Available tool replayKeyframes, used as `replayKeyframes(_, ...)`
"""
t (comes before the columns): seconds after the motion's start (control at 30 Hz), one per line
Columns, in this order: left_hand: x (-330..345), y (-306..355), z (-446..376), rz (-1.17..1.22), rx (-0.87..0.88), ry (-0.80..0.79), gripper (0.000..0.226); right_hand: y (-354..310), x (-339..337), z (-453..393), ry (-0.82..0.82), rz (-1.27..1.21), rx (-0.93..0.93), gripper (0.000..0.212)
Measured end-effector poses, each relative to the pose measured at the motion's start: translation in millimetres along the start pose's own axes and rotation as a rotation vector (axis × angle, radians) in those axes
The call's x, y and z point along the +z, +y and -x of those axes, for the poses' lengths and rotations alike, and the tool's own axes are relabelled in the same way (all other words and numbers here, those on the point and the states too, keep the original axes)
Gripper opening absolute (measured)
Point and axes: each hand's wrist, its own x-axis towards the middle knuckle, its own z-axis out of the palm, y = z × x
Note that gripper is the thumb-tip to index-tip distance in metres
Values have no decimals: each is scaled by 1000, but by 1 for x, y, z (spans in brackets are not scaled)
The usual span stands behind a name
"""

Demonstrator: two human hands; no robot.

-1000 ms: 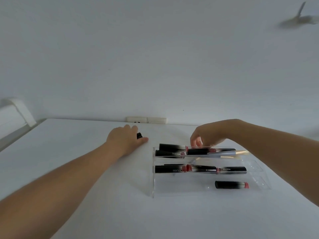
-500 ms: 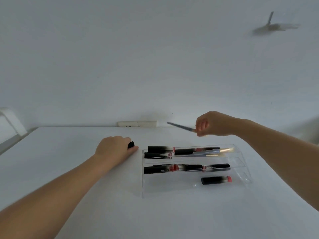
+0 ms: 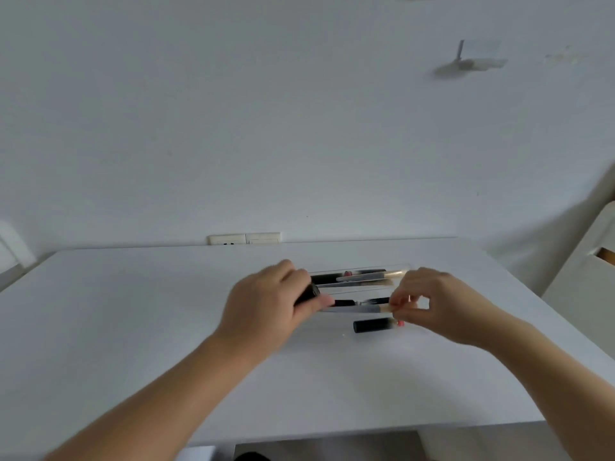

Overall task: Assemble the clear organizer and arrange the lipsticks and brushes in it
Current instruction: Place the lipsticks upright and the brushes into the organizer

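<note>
While the clear organizer (image 3: 359, 287) sits mid-desk (image 3: 133, 311), the left hand (image 3: 266, 304) at its left end grips a black lipstick (image 3: 307, 293). At its right end, the right hand (image 3: 439, 304) pinches a brush (image 3: 372, 308) over the middle tier; another lipstick (image 3: 374, 325) lies on the front tier
</note>
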Motion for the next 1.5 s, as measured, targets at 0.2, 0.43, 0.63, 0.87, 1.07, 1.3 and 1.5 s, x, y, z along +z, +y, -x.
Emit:
replayKeyframes(0.2,25,11,26,-126,112,-24,50,6,25,22,62,54,-8,14)
replayKeyframes(0.43,34,22,43,-174,62,-62,41,0,36,35,162,98,-45,21)
replayKeyframes(0.63,36,23,43,-99,48,-76,43,1,47,43,317,67,-64,14)
replayKeyframes(0.87,38,10,40,-46,180,-86,46,1,53,47,377,79,-99,15)
replayKeyframes(1.07,40,4,39,-54,247,-79,38,1,55,48,386,107,-109,13)
replayKeyframes(1.3,42,3,42,-68,215,-60,39,0,55,48,379,105,-108,12)
replayKeyframes(1.5,34,3,44,-69,117,-131,58,0,55,47,388,102,-104,12)
